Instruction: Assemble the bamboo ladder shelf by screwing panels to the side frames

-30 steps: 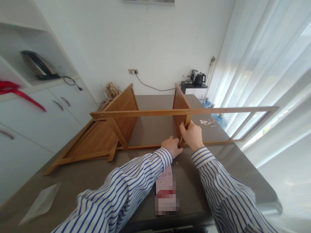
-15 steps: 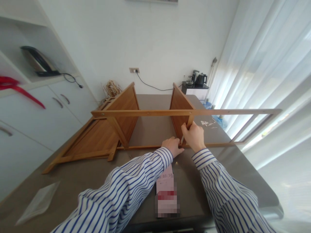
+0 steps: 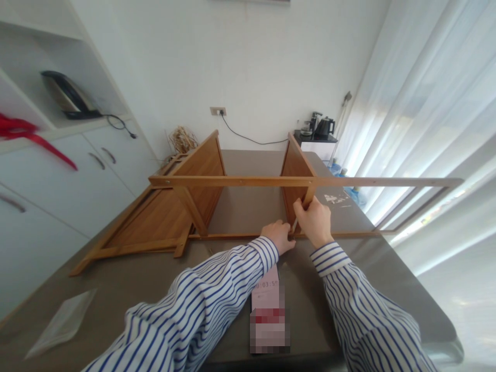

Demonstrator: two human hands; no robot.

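Observation:
A wooden frame [image 3: 240, 181] stands on its long side across the table, with two slatless wooden panels reaching back from it: a left panel [image 3: 201, 170] and a right panel [image 3: 296, 165]. My right hand [image 3: 316, 221] is closed around the frame's short crosspiece [image 3: 309, 194], beside the right panel's near end. My left hand [image 3: 277, 235] is closed at the lower rail [image 3: 232, 236], by the foot of that crosspiece. Its fingertips are partly hidden, so anything small between them cannot be seen.
Another wooden panel [image 3: 143, 219] lies at the left under the frame. A phone with a running timer [image 3: 265, 297] is below my left wrist. A clear plastic bag [image 3: 64, 320] lies at the front left. White scraps [image 3: 336, 199] lie beyond the frame at the right.
The far end of the right panel has swung slightly to the right. Both hands keep their places at the crosspiece and lower rail. The whole view has shifted a little.

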